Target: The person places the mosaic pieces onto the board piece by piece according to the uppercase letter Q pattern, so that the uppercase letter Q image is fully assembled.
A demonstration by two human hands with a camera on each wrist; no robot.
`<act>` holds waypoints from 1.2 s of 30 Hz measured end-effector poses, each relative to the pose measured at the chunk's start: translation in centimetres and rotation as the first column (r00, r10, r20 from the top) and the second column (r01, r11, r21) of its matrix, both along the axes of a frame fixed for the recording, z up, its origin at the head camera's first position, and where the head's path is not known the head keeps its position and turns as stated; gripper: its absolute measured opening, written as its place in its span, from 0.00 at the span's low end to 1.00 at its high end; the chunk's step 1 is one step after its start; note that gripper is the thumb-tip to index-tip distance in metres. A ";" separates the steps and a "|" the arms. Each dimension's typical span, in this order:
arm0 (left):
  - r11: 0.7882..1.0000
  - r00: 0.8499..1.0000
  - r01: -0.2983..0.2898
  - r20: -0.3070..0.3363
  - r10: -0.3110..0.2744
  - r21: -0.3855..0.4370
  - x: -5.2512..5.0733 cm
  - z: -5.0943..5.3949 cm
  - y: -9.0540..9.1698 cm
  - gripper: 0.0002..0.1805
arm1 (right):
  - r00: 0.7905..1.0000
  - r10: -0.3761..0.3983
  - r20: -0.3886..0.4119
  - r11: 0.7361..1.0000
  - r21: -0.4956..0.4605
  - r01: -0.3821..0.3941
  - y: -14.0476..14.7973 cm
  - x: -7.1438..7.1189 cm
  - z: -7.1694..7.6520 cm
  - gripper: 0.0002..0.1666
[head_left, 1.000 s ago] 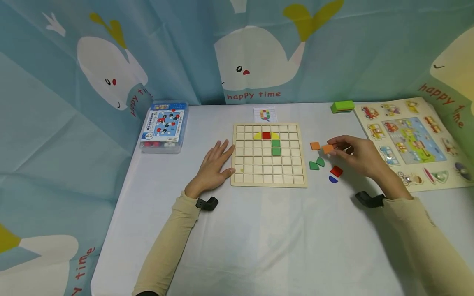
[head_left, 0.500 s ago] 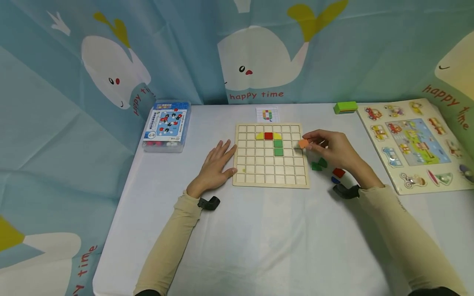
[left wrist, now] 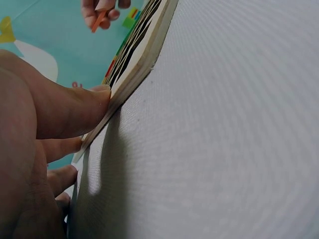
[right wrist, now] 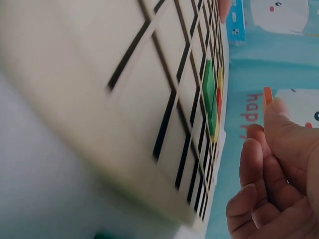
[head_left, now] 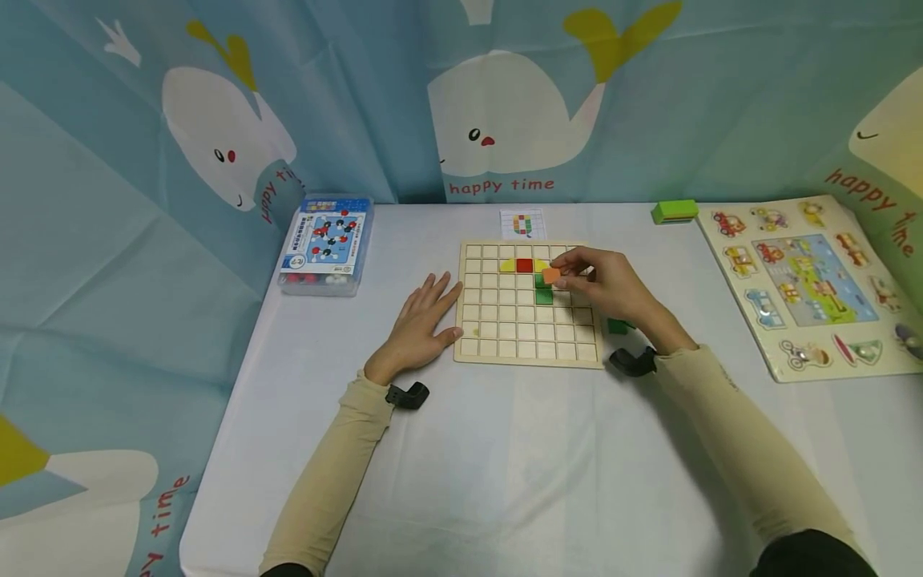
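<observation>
A wooden grid board (head_left: pixel 508 316) lies on the table. Set in its upper cells are a red square tile (head_left: pixel 524 265), a yellow piece (head_left: pixel 508 265) on its left, another yellow piece partly hidden on its right, and two green square tiles (head_left: pixel 544 296). My right hand (head_left: pixel 606 282) pinches an orange square tile (head_left: pixel 551 276) between thumb and fingers, held above the board by the green tiles; the right wrist view shows the tile (right wrist: pixel 268 94) raised off the grid. With fingers spread, my left hand (head_left: pixel 418 322) rests at the board's left edge, its thumb (left wrist: pixel 75 112) touching the rim.
A pattern card (head_left: pixel 522 224) lies behind the board. Around the table stand a boxed molecule set (head_left: pixel 324 244), a green block (head_left: pixel 675 211) and a picture puzzle board (head_left: pixel 815 280). A green piece (head_left: pixel 618 326) shows beside my right wrist; my right arm covers the area around it.
My right hand has carried the orange tile leftward from the table to above the board's upper right part. The left hand stays in place at the board's edge.
</observation>
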State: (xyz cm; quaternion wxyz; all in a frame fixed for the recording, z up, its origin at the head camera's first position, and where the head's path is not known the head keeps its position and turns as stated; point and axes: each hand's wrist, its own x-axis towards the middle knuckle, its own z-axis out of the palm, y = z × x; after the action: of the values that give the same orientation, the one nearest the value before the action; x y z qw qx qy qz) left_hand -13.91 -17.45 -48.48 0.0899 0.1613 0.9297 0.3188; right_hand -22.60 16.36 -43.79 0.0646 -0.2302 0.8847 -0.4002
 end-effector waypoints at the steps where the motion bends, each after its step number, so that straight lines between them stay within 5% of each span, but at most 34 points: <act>1: 1.000 1.000 -0.001 0.002 0.001 -0.001 0.0 0.0 0.0 0.42 | 1.000 0.004 0.001 1.000 -0.007 -0.004 -0.3 -0.1 -0.1 0.15; 26: 1.000 1.000 -0.002 0.013 0.002 -0.016 -0.1 0.0 0.0 0.43 | 0.994 0.112 -0.016 0.993 0.029 -0.111 -5.1 -1.6 -1.1 0.18; 36: 1.000 1.000 -0.004 0.010 0.004 -0.020 0.0 0.1 0.0 0.42 | 0.981 0.148 -0.128 0.986 0.092 -0.137 -6.0 -1.6 -1.4 0.16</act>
State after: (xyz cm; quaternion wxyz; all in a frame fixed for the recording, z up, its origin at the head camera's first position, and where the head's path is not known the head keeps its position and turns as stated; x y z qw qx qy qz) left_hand -13.94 -17.45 -48.41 0.0953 0.1569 0.9326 0.3106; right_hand -24.23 10.38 -45.21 0.0430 -0.3166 0.8840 -0.3414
